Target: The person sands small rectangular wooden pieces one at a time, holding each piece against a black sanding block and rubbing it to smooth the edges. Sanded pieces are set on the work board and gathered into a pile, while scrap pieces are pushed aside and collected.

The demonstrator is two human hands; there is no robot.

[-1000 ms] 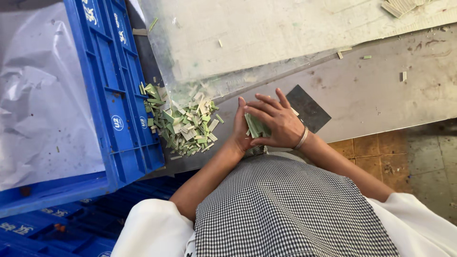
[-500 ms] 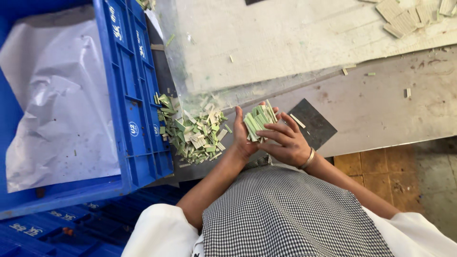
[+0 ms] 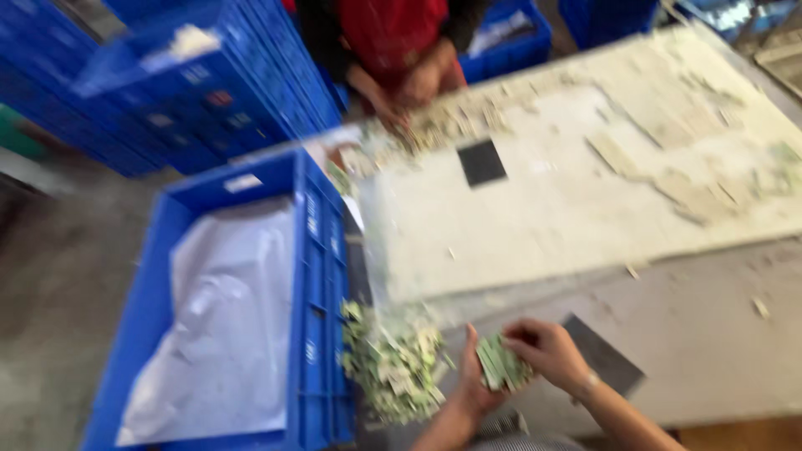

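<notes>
My view has tipped up since half a second ago, bringing in a co-worker's hands [image 3: 401, 92] across the table [image 3: 585, 209]. Left of its near edge stands the lined blue crate [image 3: 313, 334], then the loose green strips [image 3: 393, 372]. My left hand [image 3: 472, 384] and right hand [image 3: 547, 351] pinch a bundle of strips [image 3: 501, 367] between them, squaring it, I judge; next it wants a firm grip.

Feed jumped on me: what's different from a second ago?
The camera tilted up: a second person in red and stacked blue crates came into view. Both hands, left hand and right hand, still hold the green strip bundle; pile and lined crate unchanged.
</notes>
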